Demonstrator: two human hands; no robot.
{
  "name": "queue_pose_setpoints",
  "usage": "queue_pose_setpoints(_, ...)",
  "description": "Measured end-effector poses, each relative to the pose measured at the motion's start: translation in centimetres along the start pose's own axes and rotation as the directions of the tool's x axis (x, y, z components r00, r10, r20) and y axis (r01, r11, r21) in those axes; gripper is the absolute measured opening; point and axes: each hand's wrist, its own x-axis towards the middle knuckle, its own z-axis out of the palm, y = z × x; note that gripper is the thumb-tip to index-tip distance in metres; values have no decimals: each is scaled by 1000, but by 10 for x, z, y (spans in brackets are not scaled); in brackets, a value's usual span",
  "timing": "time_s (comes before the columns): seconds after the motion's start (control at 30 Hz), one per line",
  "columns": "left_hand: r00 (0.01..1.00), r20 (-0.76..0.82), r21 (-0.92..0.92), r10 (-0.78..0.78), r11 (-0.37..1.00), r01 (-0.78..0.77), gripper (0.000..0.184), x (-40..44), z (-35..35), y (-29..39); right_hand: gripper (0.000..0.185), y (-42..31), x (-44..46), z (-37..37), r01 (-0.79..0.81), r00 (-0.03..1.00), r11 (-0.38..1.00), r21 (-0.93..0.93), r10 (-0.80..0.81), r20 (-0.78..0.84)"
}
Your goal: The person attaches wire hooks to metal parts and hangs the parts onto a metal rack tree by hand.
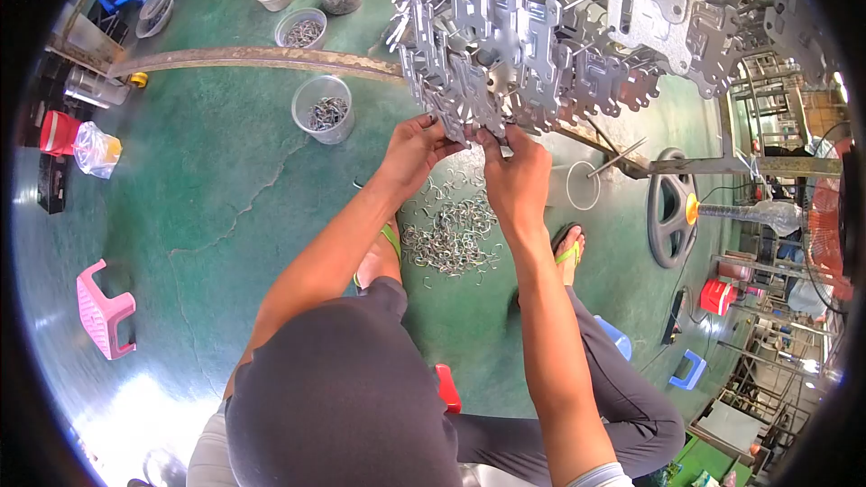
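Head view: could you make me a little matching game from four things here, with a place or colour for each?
1. Small metal hooks, the biggest pile
2. Metal plates
3. Sandal straps
4. Spoked wheel

A. Yellow-green
B. At the fingertips of the left hand and right hand
C. Dark grey
D. On the green floor

Pairs: 1-D, 2-B, 3-A, 4-C

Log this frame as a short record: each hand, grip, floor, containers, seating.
left hand: left hand at the lower edge of the hanging metal plates
right hand: right hand beside it, at the same plates
grip: finger closure not clear
floor: green floor; pile of small curved metal pieces between the person's feet
containers: nearest clear tub holds metal pieces
seating: pink stool, far left
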Motion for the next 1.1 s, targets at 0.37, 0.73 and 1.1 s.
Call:
queue_pose_setpoints(0.37, 997, -47, 21, -57, 998, 58, 18, -2, 10, 11, 27, -14, -26, -18, -58, 992, 997, 56, 63, -108)
queue_pose_setpoints(0.73, 996, 54, -87, -69, 994, 73, 30, 0, -1, 9, 22, 19, 2, -15, 57, 998, 984, 170, -55, -15)
queue_pose_setpoints(1.1, 995, 73, -82, -64, 994, 70, 33, -9, 3, 9, 21, 26, 10, -16, 149, 988, 989, 19, -150, 31)
